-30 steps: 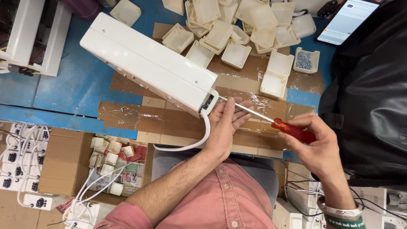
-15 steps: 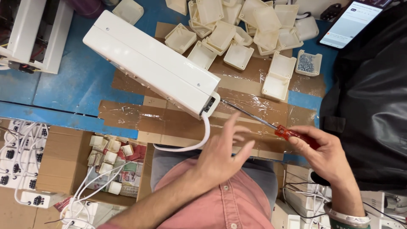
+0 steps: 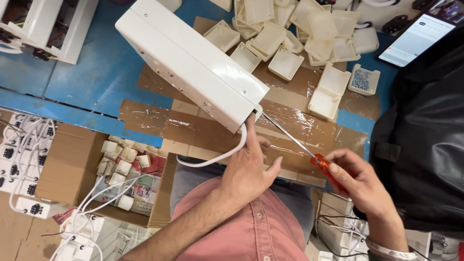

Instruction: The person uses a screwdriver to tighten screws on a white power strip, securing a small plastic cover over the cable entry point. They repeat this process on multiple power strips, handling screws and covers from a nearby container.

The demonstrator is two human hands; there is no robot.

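A long white plastic box lies slanted on the blue table, its near end over taped cardboard. A white cable curls out of that end. My left hand sits just below the end, index finger raised and touching it, other fingers spread. My right hand grips the red handle of a screwdriver. Its thin shaft runs up and left, with the tip at the box's end near the cable exit.
Several small white plastic shells are heaped at the back, one tray of screws beside them. A phone lies at top right. A cardboard box of small white parts sits below the table's edge. A black-clad person is at right.
My left hand, pinching the screwdriver shaft a second ago, let go, opened, and now rests its index finger on the box's end. The view has moved closer.
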